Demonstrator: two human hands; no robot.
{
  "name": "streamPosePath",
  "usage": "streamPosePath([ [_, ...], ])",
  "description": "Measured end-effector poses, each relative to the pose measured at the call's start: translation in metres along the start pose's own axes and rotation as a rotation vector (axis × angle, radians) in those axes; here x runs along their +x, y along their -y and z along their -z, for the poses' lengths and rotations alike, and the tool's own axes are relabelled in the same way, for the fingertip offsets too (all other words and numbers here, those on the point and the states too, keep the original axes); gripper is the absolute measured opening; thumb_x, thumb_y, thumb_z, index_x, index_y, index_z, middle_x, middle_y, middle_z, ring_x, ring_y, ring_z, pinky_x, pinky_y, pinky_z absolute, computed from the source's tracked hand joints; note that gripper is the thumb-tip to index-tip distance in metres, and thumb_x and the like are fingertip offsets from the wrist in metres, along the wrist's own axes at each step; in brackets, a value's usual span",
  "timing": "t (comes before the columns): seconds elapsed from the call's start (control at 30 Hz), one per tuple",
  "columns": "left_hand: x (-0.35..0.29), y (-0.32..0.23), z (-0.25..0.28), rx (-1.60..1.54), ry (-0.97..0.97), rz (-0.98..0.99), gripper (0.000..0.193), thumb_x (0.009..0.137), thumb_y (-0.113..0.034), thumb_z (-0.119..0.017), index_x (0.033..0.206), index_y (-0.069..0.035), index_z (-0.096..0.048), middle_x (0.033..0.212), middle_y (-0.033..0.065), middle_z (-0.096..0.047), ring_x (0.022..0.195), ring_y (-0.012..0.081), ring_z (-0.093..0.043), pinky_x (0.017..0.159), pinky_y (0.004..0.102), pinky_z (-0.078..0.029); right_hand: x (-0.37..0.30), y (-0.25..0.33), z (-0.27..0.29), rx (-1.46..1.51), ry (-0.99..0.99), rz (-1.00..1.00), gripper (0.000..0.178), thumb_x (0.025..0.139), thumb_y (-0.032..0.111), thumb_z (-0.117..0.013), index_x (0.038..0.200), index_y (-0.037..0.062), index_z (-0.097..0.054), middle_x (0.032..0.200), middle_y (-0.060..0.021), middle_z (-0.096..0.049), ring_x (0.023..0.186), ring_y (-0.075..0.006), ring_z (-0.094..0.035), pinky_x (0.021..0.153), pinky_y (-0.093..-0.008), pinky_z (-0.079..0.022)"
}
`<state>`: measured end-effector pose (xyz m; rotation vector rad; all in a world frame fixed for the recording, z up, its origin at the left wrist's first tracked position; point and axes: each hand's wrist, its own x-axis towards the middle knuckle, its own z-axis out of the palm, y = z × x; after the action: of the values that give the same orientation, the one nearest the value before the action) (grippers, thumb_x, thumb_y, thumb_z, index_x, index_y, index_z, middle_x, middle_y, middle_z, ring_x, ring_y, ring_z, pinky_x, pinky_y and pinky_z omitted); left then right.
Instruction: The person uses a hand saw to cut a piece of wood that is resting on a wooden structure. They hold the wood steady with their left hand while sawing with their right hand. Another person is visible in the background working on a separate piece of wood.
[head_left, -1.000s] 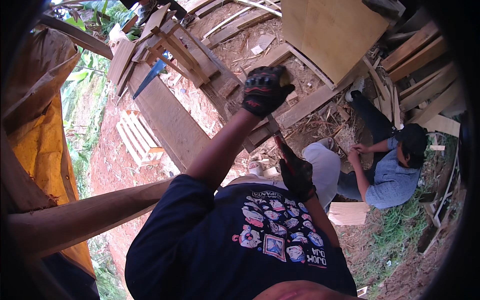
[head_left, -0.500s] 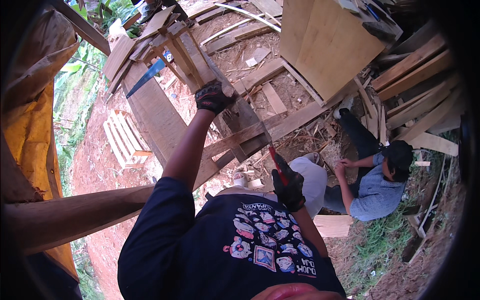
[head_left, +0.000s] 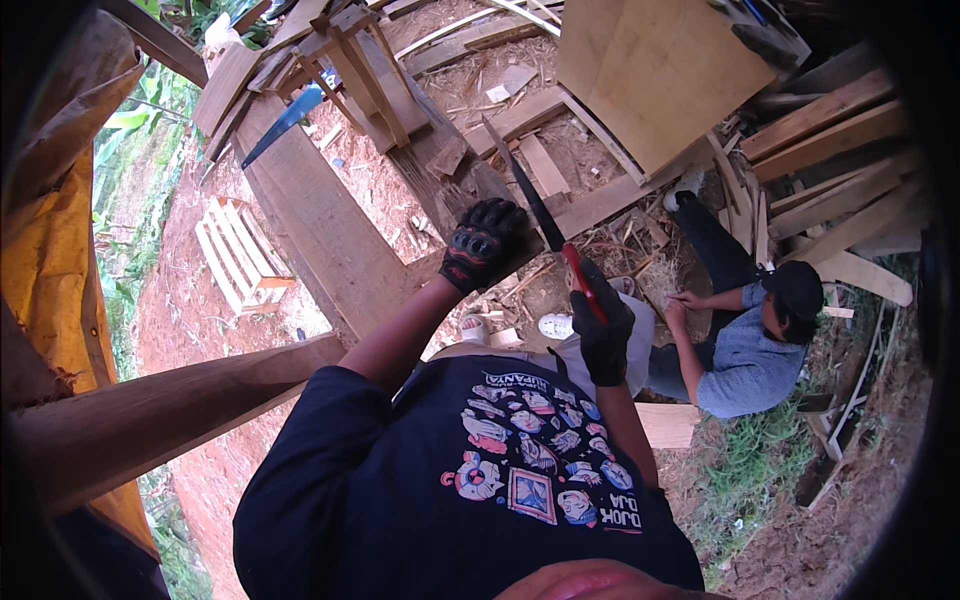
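My right hand (head_left: 603, 325), in a dark glove, is closed around the red handle of a handsaw (head_left: 537, 200). The saw's narrow dark blade points up and away to the left, apart from the wood under it. My left hand (head_left: 485, 245), in a black and red glove, is curled at the near end of a rough weathered plank (head_left: 440, 190). What lies under its fingers is hidden. A small wood block (head_left: 448, 157) rests on that plank, beside an upright wooden frame (head_left: 365, 85).
A second saw with a blue blade (head_left: 285, 125) lies on a wide board (head_left: 310, 205) at left. A slatted crate (head_left: 240, 257) stands on the ground. A plywood box (head_left: 650, 80) and stacked lumber (head_left: 820, 130) are at right. A person (head_left: 755, 345) sits close by at right.
My left hand has moved from the wood block toward me, to the plank's near end. The saw has come up off the wood, its blade now in full view, and my right hand has risen slightly.
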<state>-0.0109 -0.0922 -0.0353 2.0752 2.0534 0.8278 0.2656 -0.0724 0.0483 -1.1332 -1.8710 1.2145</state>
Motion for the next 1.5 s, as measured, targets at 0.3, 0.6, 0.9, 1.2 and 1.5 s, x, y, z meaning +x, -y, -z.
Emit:
streamPosePath([
  [0.3, -0.003, 0.013, -0.01, -0.016, 0.022, 0.036, 0.059, 0.096, -0.046, -0.079, 0.144, -0.014, -0.069, 0.144, 0.0179, -0.067, 0.136, 0.0419, -0.063, 0.118, 0.0534, -0.049, -0.003, 0.005, 0.005, -0.172, -0.031, 0.111, 0.049, 0.102, 0.007, -0.075, 0.151, 0.0053, -0.067, 0.144, -0.0177, -0.076, 0.111, -0.0365, -0.08, 0.09, -0.0426, -0.063],
  [0.6, 0.024, -0.029, 0.016, 0.207, 0.077, 0.195, 0.054, 0.092, -0.023, -0.075, 0.143, -0.007, -0.066, 0.119, 0.018, -0.073, 0.11, 0.0367, -0.073, 0.095, 0.0507, -0.058, -0.004, 0.018, 0.024, -0.304, -0.066, 0.156, 0.043, 0.105, 0.008, -0.074, 0.148, 0.0034, -0.067, 0.144, -0.0166, -0.075, 0.113, -0.0347, -0.08, 0.085, -0.0418, -0.066],
  [0.9, 0.023, -0.007, 0.004, 0.19, -0.015, 0.047, 0.042, 0.097, -0.023, -0.071, 0.136, -0.008, -0.069, 0.131, 0.02, -0.07, 0.123, 0.0391, -0.068, 0.103, 0.0548, -0.055, -0.012, 0.023, 0.024, -0.111, -0.1, 0.015, 0.046, 0.107, 0.012, -0.072, 0.152, 0.0059, -0.066, 0.143, -0.0203, -0.075, 0.12, -0.0371, -0.079, 0.095, -0.0437, -0.063],
  [1.2, 0.021, 0.021, 0.001, 0.055, -0.093, 0.075, 0.048, 0.096, -0.038, -0.079, 0.134, -0.01, -0.071, 0.144, 0.0201, -0.067, 0.135, 0.043, -0.062, 0.117, 0.0557, -0.049, -0.005, 0.029, 0.016, -0.078, 0.01, 0.014, 0.051, 0.103, 0.011, -0.074, 0.154, 0.0071, -0.066, 0.143, -0.02, -0.076, 0.12, -0.0377, -0.079, 0.095, -0.0449, -0.062],
  [1.5, 0.015, 0.028, -0.002, 0.08, -0.039, 0.042, 0.044, 0.096, -0.039, -0.078, 0.129, -0.011, -0.072, 0.126, 0.0178, -0.07, 0.124, 0.0412, -0.065, 0.11, 0.0556, -0.051, 0.036, 0.002, -0.014, -0.202, -0.006, 0.366, 0.051, 0.102, 0.01, -0.077, 0.151, 0.0038, -0.066, 0.137, -0.0217, -0.077, 0.116, -0.0414, -0.079, 0.091, -0.0466, -0.064],
])
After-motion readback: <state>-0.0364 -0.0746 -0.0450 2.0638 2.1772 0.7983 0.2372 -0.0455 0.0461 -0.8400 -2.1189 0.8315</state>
